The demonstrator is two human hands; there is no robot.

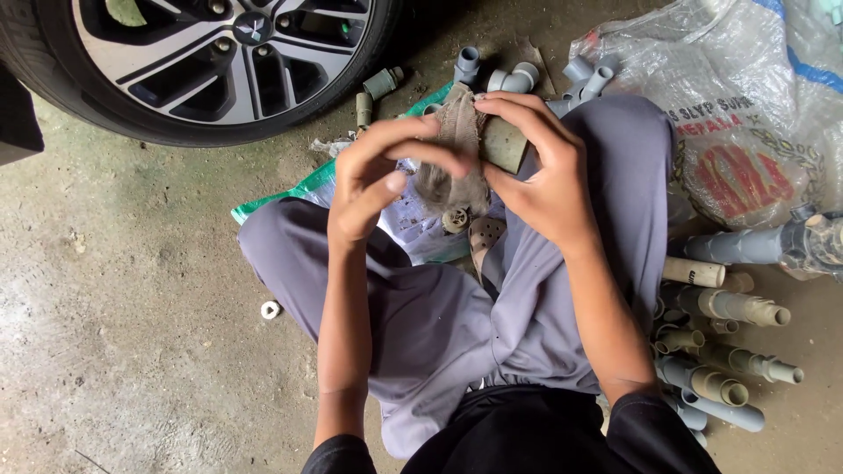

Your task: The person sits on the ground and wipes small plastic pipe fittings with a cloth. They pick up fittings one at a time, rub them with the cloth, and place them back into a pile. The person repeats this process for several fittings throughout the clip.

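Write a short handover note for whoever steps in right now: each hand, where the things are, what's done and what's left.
Left hand: fingers pinched on a worn, greyish rag, held above the lap.
Right hand: grips the same rag from the other side, pressing it around a flat, dull piece; what that piece is cannot be told.
Things: grey pipe elbows lie on the ground ahead, cut pipe lengths are piled at the right, next to a woven plastic sack. A car wheel stands top left.
Done: cannot tell how much is wiped.
Left: the piece is still wrapped in the rag.
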